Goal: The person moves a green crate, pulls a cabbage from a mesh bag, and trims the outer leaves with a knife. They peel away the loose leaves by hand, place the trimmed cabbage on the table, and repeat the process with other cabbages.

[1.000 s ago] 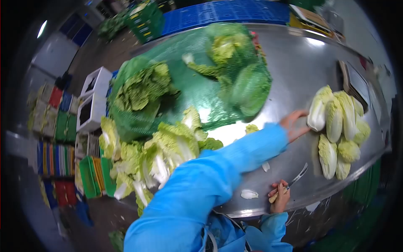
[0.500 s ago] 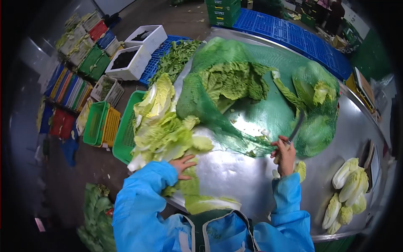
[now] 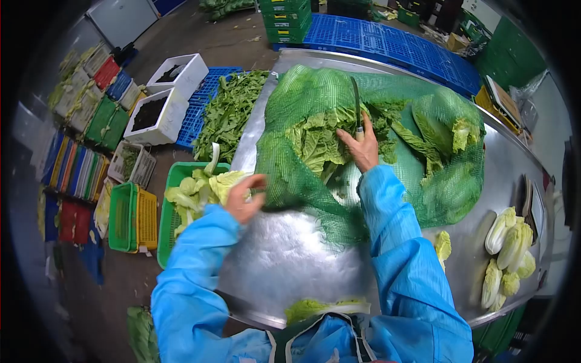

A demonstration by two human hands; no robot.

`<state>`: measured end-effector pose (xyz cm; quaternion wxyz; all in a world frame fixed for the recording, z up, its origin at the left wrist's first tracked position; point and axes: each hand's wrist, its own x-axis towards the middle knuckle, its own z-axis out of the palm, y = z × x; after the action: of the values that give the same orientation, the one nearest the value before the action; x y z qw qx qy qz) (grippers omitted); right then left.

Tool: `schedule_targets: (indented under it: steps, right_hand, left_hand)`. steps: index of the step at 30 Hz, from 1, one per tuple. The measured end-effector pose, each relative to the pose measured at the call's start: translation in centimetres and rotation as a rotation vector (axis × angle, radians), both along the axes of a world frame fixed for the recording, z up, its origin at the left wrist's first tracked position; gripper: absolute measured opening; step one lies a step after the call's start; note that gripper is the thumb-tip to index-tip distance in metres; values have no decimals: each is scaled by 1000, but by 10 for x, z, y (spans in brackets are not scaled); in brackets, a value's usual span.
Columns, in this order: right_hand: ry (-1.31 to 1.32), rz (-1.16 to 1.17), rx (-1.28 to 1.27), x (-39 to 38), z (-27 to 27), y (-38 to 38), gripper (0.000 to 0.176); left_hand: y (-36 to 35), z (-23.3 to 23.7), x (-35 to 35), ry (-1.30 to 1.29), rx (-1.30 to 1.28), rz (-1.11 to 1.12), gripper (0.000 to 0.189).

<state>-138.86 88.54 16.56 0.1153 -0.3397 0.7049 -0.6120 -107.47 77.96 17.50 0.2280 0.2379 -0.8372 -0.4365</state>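
Observation:
My right hand (image 3: 365, 148) grips the pale handle of a knife (image 3: 357, 100), its dark curved blade pointing up and away. Its fingers rest against a leafy Chinese cabbage (image 3: 324, 142) at the mouth of a green mesh bag (image 3: 305, 91). Close to the bag's left edge is my left hand (image 3: 245, 198), slightly blurred, with fingers apart and nothing visible in them. Beside it, a green basket (image 3: 166, 227) holds loose cabbage leaves (image 3: 196, 193). More cabbage (image 3: 445, 124) lies inside the right side of the bag.
Several trimmed cabbages (image 3: 511, 242) lie at the right of the metal table (image 3: 278, 260). A leaf (image 3: 327, 307) is at the near edge. Leafy greens (image 3: 233, 106), white foam boxes (image 3: 160, 115) and stacked crates stand left. Blue pallets (image 3: 387, 45) are beyond the table.
My right hand has moved up and left with the knife onto the cabbage in the bag. My left hand has lifted off the table; the pile of leaves there is now largely gone from the tabletop.

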Motion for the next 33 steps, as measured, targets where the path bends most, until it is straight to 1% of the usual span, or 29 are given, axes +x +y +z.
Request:
schedule_targets:
  steps: [1,2,3,5,7,8,9,10,11,12,13,14,15,16,17,18,19,21,22,23,25,27,28,29,30,31,32,33]
  right_hand:
    - [-26,23,-15,-2,-2,-5,92]
    - [14,41,-35,-1,-4,-8,92]
    - [14,49,-5,7,10,-7,91]
    - [165,-16,22,-5,-6,-13,75]
    - [-48,88,-103,-36,-34,-18,58]
    - [-245,188,-346,-47,-31,-15,31]
    - [-215,162,-301,-66,-26,-7,19]
    - [-301,205,-382,-89,-34,-5,20]
    - [-208,172,-281,-115,-35,5,19]
    - [-174,122,-246,-140,-39,12,18]
    - [-238,82,-192,-161,-39,22,20]
    - [-217,68,-188,-194,-58,32,24]
    - [-292,69,-267,-218,-78,41,25]
    - [-325,22,-260,-227,-91,53,26]
    - [-359,-24,-248,-220,-92,70,27]
    - [-355,-3,-197,-208,-95,88,28]
    - [-346,18,-146,-184,-85,105,29]
    - [-211,-13,-69,-167,-127,122,31]
    - [-321,-36,-161,-140,-115,126,31]
    - [-430,-62,-254,-112,-92,123,31]
    - [-567,-108,-317,-93,-66,120,32]
    - [-628,-124,-310,-96,-68,120,32]
    - [-638,-113,-303,-100,-76,120,31]
    - [-644,-97,-298,-104,-77,119,30]
    - [-627,-97,-358,-95,-52,121,27]
    - [-624,-84,-331,-88,-26,131,26]
    - [-627,-71,-298,-80,-2,143,25]
    - [-632,-59,-263,-72,16,155,24]
  left_hand:
    - [17,8,-37,12,119,-116,48]
    - [35,14,-74,114,297,-190,52]
    - [46,4,-109,191,515,-194,58]
    - [59,-27,-169,427,804,15,62]
    - [77,-29,-198,555,958,183,66]
    - [89,-23,-204,517,950,187,67]
    - [94,-46,-209,430,768,90,68]
    - [105,-34,-202,334,662,23,67]
    - [112,-17,-195,240,556,-45,66]
    - [107,-13,-192,204,356,-73,66]
    - [92,-6,-192,192,234,-32,67]
    - [74,-7,-195,227,302,73,69]
    - [59,-8,-203,265,367,177,71]
    - [53,-3,-216,214,500,202,72]
    - [49,0,-228,159,637,228,73]
    - [48,1,-240,105,778,253,74]
    - [49,0,-256,93,831,269,78]
    - [62,-10,-296,57,943,298,86]
    - [62,-36,-322,77,735,247,91]
    - [57,-74,-348,98,527,194,95]
    - [52,-89,-364,6,368,362,90]
    - [32,-109,-367,85,291,259,81]
    - [27,-91,-357,137,454,101,81]
    - [27,-77,-348,149,567,95,72]
    - [32,-60,-338,162,596,86,71]
    - [40,-41,-323,171,632,82,71]
    - [51,-7,-306,11,557,134,69]
    - [58,15,-288,-152,481,184,68]
